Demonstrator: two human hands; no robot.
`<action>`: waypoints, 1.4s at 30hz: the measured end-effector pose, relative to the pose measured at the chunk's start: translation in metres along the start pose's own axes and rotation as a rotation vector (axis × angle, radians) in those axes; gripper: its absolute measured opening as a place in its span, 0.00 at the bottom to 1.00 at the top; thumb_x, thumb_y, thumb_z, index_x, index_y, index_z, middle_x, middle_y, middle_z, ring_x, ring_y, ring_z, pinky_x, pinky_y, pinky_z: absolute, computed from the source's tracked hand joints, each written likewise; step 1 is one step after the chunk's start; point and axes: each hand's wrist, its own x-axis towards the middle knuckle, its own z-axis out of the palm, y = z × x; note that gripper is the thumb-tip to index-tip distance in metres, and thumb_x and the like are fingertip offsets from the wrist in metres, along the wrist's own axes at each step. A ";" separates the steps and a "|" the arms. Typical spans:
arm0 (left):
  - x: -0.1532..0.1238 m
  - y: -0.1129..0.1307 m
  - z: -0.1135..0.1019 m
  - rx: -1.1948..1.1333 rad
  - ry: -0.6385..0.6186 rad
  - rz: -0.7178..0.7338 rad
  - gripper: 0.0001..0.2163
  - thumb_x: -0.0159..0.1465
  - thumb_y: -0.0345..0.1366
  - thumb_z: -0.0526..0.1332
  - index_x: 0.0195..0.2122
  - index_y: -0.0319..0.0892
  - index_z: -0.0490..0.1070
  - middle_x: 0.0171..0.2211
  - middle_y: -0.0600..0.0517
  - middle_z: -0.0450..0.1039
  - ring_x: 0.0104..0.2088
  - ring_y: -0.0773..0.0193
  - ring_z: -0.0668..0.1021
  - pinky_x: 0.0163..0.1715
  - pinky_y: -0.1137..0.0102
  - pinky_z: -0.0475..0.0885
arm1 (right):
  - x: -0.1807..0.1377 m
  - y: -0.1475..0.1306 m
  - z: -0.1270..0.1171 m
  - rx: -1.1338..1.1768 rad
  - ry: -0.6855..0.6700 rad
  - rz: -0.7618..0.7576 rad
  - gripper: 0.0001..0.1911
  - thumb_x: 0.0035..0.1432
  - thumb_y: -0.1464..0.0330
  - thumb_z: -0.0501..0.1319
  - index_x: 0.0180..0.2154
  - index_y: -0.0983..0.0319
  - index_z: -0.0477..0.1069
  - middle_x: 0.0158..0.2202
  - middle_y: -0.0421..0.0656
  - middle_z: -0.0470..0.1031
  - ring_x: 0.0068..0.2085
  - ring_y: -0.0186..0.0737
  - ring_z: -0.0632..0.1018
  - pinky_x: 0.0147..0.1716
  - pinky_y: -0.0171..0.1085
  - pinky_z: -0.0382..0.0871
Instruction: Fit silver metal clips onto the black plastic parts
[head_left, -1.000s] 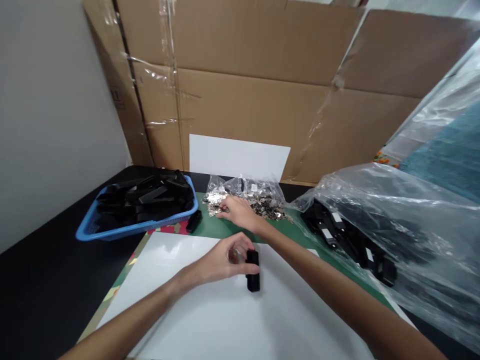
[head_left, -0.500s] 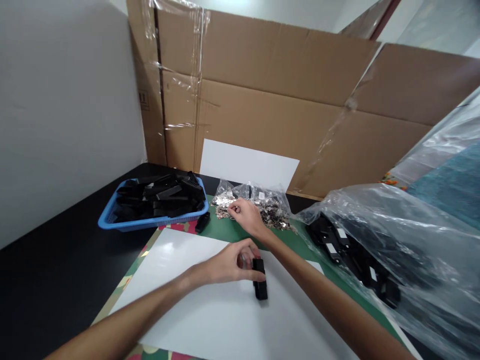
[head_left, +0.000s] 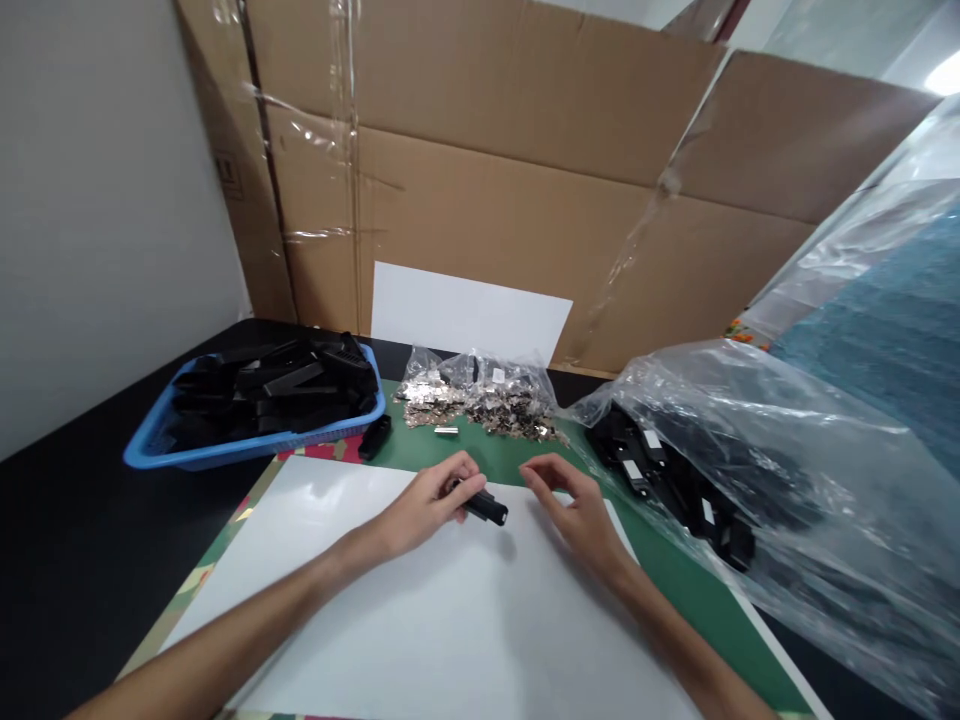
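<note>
My left hand (head_left: 427,503) is closed round one end of a small black plastic part (head_left: 486,509), which lies tilted on the white sheet (head_left: 450,620). Just to the right, my right hand (head_left: 571,506) hovers with thumb and fingertips drawn together; whatever they pinch is too small to make out. Behind both hands a pile of small shiny metal pieces (head_left: 487,400) spills from an open clear bag onto the green mat (head_left: 525,465). One metal piece (head_left: 446,431) lies apart on the mat.
A blue basket (head_left: 150,455) full of black parts (head_left: 277,385) stands at the left, with one loose black part (head_left: 375,437) beside it. A large clear plastic bag (head_left: 787,470) holding more black parts (head_left: 667,480) fills the right side. Cardboard (head_left: 487,190) walls the back.
My right hand has come back from the metal pile to the white sheet beside the black part. My left hand has turned the part from upright to lying tilted.
</note>
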 end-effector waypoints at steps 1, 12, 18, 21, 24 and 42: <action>0.000 0.000 -0.001 -0.003 -0.001 -0.019 0.19 0.71 0.55 0.57 0.41 0.43 0.70 0.31 0.57 0.68 0.29 0.69 0.70 0.31 0.74 0.64 | -0.004 0.000 0.001 -0.020 -0.004 0.008 0.12 0.69 0.58 0.61 0.39 0.60 0.74 0.33 0.42 0.75 0.34 0.41 0.74 0.34 0.37 0.66; 0.005 -0.001 -0.008 -0.101 -0.054 -0.142 0.22 0.56 0.45 0.76 0.47 0.41 0.76 0.36 0.54 0.72 0.36 0.67 0.71 0.35 0.73 0.66 | -0.016 -0.011 0.012 0.073 -0.012 -0.069 0.07 0.68 0.64 0.63 0.39 0.59 0.77 0.36 0.41 0.78 0.38 0.40 0.77 0.41 0.36 0.69; 0.005 -0.005 -0.009 -0.087 -0.031 -0.133 0.25 0.54 0.43 0.77 0.51 0.43 0.76 0.44 0.51 0.71 0.36 0.68 0.73 0.35 0.72 0.69 | -0.016 -0.017 0.007 0.092 0.037 -0.103 0.04 0.67 0.66 0.64 0.41 0.58 0.77 0.38 0.41 0.79 0.40 0.40 0.79 0.42 0.37 0.71; 0.004 -0.004 -0.008 -0.071 0.004 -0.112 0.28 0.55 0.43 0.76 0.56 0.47 0.75 0.48 0.51 0.68 0.34 0.70 0.73 0.35 0.71 0.72 | -0.016 -0.020 0.008 0.111 0.009 -0.124 0.05 0.68 0.66 0.63 0.42 0.58 0.78 0.38 0.42 0.78 0.40 0.40 0.79 0.43 0.38 0.71; 0.003 0.000 -0.006 -0.019 0.022 -0.086 0.23 0.62 0.45 0.71 0.56 0.47 0.75 0.45 0.51 0.68 0.31 0.70 0.74 0.33 0.71 0.73 | -0.017 -0.020 0.009 0.161 0.022 -0.075 0.07 0.68 0.65 0.64 0.46 0.58 0.77 0.40 0.43 0.79 0.41 0.41 0.79 0.44 0.39 0.73; -0.002 0.005 -0.002 0.226 0.035 0.032 0.15 0.66 0.47 0.68 0.50 0.48 0.80 0.48 0.49 0.79 0.46 0.58 0.78 0.44 0.67 0.73 | -0.015 -0.013 0.001 0.112 -0.072 0.078 0.10 0.67 0.62 0.63 0.43 0.58 0.81 0.36 0.43 0.79 0.37 0.41 0.78 0.36 0.38 0.71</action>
